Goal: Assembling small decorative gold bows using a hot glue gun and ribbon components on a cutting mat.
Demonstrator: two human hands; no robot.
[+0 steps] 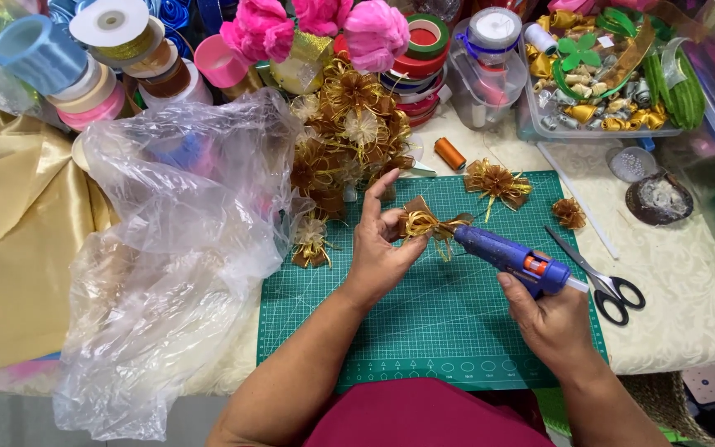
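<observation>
Gold ribbon bow point(425, 223) pinched in left hand point(378, 248); right hand point(552, 319) grips blue glue gun point(511, 258).

bench surroundings, off-work items
scissors point(610, 285) at 3 o'clock; crumpled plastic bag point(167, 248) at 9; orange thread spool point(449, 153) and ribbon rolls point(84, 58) at 11–12.

A craft worktable; ribbon spools point(93, 58), green cutting mat point(424, 323), scissors point(602, 277) crowd it.
</observation>
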